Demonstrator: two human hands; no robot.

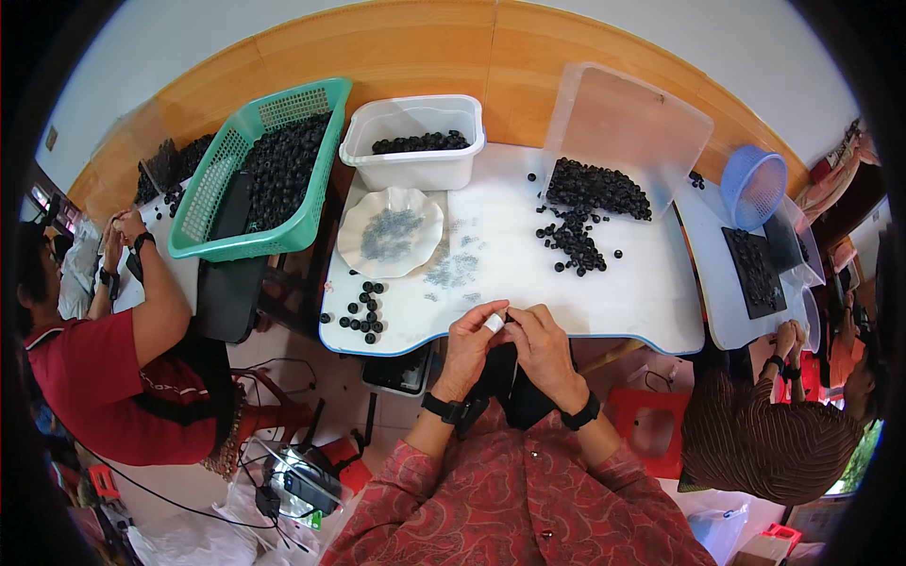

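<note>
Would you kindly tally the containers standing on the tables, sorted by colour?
Green basket: 1
White tub: 1
Clear bin: 1
Blue basket: 1
White scalloped dish: 1
Total: 5

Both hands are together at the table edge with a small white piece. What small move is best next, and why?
Probably finish fitting the small white piece, pinched between left hand and right hand. What it joins is hidden. Finished-looking black rings lie left, loose ones ahead.

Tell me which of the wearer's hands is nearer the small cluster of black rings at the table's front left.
Left. The left hand sits just right of the black ring cluster; the right hand is farther right, beyond the left, touching it over a small white piece.
</note>
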